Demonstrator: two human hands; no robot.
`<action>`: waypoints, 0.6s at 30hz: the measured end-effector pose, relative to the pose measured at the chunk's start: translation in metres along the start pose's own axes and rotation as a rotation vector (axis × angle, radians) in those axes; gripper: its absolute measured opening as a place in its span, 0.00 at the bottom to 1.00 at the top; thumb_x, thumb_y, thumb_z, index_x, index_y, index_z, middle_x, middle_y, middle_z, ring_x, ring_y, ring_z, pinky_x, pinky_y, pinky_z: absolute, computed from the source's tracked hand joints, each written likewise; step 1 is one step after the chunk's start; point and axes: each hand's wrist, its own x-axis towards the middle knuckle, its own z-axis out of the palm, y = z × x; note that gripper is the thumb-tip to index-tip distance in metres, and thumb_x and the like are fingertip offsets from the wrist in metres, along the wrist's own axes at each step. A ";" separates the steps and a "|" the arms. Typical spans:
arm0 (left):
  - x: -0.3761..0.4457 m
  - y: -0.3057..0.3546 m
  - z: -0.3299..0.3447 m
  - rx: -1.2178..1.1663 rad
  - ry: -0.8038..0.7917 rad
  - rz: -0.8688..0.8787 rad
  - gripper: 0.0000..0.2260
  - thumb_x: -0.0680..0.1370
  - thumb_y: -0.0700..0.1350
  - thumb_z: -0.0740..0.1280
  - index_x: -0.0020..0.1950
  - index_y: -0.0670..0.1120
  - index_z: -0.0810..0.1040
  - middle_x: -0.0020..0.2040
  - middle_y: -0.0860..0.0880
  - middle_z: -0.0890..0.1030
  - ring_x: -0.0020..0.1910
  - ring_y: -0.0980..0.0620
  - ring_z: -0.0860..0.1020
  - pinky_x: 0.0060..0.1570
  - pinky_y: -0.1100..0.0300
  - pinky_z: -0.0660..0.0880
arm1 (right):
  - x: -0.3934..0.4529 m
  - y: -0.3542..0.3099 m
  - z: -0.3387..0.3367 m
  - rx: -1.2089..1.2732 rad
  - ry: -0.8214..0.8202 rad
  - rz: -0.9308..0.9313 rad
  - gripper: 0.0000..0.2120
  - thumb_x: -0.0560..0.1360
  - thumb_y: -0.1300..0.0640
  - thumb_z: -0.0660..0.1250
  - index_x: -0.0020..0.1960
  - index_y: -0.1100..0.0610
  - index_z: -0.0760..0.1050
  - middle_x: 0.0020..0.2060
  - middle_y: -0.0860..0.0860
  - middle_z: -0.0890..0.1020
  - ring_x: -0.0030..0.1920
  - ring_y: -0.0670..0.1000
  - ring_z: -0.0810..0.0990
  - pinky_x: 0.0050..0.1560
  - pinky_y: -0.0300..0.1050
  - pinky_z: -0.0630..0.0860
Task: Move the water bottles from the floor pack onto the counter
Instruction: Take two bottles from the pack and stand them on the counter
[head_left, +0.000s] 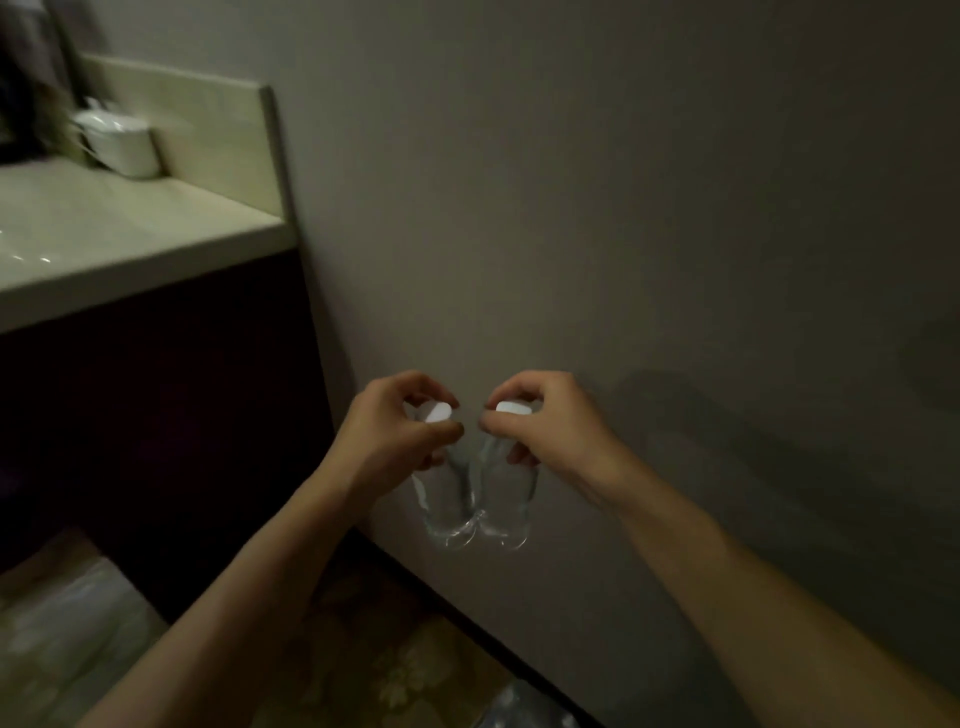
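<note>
Clear plastic water bottles hang in the air before a grey wall (623, 208): I see the left bottle (447, 499) with my left hand (395, 436) fingers pinched round its white-capped neck, the right bottle (506, 499) pinched likewise by my right hand (545, 431). Their bases touch below my fingers. The counter (130, 234) lies up and left of them, well apart.

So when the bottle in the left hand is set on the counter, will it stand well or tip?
The left bottle hangs by its neck from the left hand, so it probably swings. It looks tall and narrow, likely tippy if set down tilted. Clear and seemingly full, it should settle on the flat counter.
</note>
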 end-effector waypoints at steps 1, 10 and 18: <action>-0.004 0.008 -0.008 -0.024 0.026 0.012 0.06 0.71 0.36 0.74 0.43 0.45 0.82 0.47 0.44 0.80 0.25 0.53 0.78 0.27 0.63 0.74 | -0.001 -0.012 0.000 0.031 -0.036 -0.011 0.06 0.68 0.58 0.75 0.43 0.52 0.81 0.42 0.48 0.80 0.29 0.49 0.81 0.29 0.37 0.75; -0.036 0.063 -0.084 -0.071 0.163 0.027 0.09 0.72 0.34 0.74 0.45 0.44 0.78 0.44 0.38 0.81 0.27 0.52 0.76 0.27 0.62 0.75 | -0.011 -0.100 0.034 0.097 -0.144 -0.163 0.13 0.68 0.70 0.70 0.49 0.58 0.78 0.47 0.55 0.78 0.43 0.57 0.84 0.42 0.52 0.84; -0.060 0.085 -0.154 -0.017 0.185 0.044 0.10 0.73 0.32 0.71 0.53 0.41 0.80 0.52 0.33 0.81 0.37 0.49 0.79 0.27 0.69 0.75 | -0.014 -0.171 0.077 -0.037 -0.120 -0.284 0.04 0.72 0.64 0.71 0.45 0.63 0.77 0.34 0.58 0.84 0.32 0.52 0.86 0.40 0.55 0.84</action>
